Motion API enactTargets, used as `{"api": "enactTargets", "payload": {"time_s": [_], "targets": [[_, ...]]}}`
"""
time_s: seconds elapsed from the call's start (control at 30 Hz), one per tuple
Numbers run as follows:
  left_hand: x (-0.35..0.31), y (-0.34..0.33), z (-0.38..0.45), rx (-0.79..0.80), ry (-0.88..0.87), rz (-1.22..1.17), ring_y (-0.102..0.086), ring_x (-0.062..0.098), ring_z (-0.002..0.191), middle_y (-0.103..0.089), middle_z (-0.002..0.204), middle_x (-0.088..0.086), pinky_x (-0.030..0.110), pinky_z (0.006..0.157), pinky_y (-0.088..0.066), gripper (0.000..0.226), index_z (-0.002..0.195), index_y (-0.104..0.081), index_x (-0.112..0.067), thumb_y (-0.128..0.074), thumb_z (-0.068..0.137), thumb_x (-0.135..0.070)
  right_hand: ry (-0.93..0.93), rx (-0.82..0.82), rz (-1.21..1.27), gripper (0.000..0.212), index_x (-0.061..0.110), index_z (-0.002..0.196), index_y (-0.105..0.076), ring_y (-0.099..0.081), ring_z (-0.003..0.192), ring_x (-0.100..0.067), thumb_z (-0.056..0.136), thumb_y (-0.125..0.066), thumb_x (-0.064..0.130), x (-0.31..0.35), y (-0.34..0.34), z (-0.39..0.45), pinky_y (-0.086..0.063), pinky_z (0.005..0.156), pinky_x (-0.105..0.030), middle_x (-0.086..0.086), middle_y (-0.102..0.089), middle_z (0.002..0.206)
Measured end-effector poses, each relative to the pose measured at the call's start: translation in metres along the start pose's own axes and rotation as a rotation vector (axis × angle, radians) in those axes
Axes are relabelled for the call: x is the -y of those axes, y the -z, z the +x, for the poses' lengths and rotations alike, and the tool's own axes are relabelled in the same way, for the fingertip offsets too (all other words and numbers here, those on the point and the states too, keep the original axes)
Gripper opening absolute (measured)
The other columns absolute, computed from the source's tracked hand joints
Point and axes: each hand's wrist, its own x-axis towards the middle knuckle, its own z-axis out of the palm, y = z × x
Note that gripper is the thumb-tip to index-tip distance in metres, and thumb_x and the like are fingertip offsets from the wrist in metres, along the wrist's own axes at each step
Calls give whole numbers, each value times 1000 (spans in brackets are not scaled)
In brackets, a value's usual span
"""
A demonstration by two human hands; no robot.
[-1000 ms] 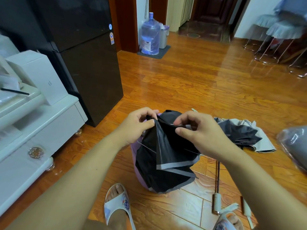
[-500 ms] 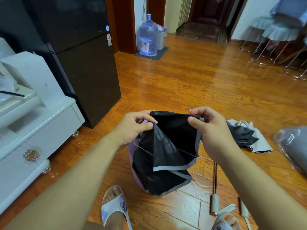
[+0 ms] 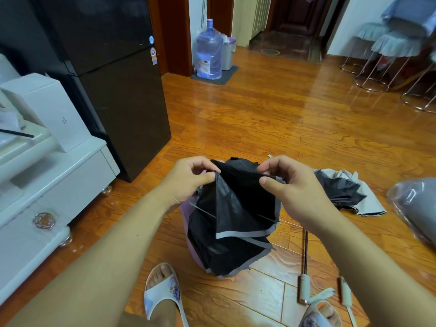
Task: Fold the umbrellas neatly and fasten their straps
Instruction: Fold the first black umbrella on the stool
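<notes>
The left hand [image 3: 186,182] and right hand [image 3: 290,185] each pinch a canopy panel of the black umbrella [image 3: 236,215]. The fabric is limp and light; grasp along the ribs.

You're in a home: wood floor [image 3: 271,119], dark fridge [image 3: 113,79], water jug [image 3: 209,49] by a doorway, covered chairs [image 3: 398,43], your slippers [image 3: 162,296].

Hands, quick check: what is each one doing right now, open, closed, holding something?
Left hand: pinches the top edge of the black umbrella canopy.
Right hand: pinches the same canopy's edge on the other side.
</notes>
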Motion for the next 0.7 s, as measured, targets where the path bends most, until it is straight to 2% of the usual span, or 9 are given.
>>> {"api": "enactTargets", "payload": {"time_s": [0.1,0.17,0.27,0.37,0.43,0.5,0.57,0.63,0.7], "targets": [[0,0,1,-53,0,22,-65,24,92,-73,101,20,50,89,-52,15,91,-73,-6,-67,91,7,-7,19,-23,20,26,95,-69,-59,77,-8,92,-70,6,3,-1,-3,-48,73,-26,7,-66,84],[-2,-6,2,-98,-8,42,-63,21,88,-73,95,17,42,83,-50,16,90,-72,-9,-66,92,6,-2,33,-52,22,27,95,-69,-61,79,-9,91,-70,5,3,-5,-6,-48,74,-29,10,-65,84],[-2,-20,5,-160,22,72,-64,14,86,-71,91,6,34,83,-51,17,88,-70,-15,-66,93,1,119,47,-210,32,33,112,-64,-56,105,-2,86,-76,19,2,-16,-12,-45,89,-24,12,-55,113],[-2,-30,10,-244,106,33,-67,20,87,-73,92,8,39,82,-54,8,91,-69,-15,-65,94,-9,306,245,-649,85,37,143,-42,-22,148,-15,71,-80,58,-3,-26,-23,-29,116,-28,6,-8,163],[-4,-32,12,-283,184,-16,-71,26,92,-74,96,11,45,83,-58,7,97,-70,-14,-63,95,-14,383,239,-936,105,36,153,-28,-5,154,-28,66,-79,68,-9,-38,-32,-24,118,-40,-3,16,167],[-7,-33,12,-302,244,-72,-72,29,93,-74,97,13,47,82,-60,9,99,-70,-14,-62,95,-16,356,172,-1020,114,30,157,-24,-8,153,-40,65,-85,59,-19,-52,-36,-29,119,-53,-12,11,168],[-9,-32,11,-303,260,-106,-72,27,90,-74,95,12,43,78,-61,8,97,-70,-14,-63,95,-16,356,84,-1010,107,23,158,-25,-29,144,-46,71,-87,36,-31,-60,-35,-41,109,-56,-20,-3,167],[-9,-30,11,-273,233,-95,-71,18,84,-73,89,7,34,72,-58,5,95,-69,-14,-64,95,-14,374,-85,-876,94,19,156,-30,-50,125,-39,76,-80,16,-40,-55,-28,-52,93,-46,-18,-18,163],[-9,-25,9,-228,170,-59,-66,3,72,-69,82,1,19,60,-51,6,95,-68,-13,-64,97,-9,264,-222,-577,86,22,155,-29,-54,112,-18,82,-71,7,-34,-43,-18,-52,87,-27,-3,-36,148]]}}
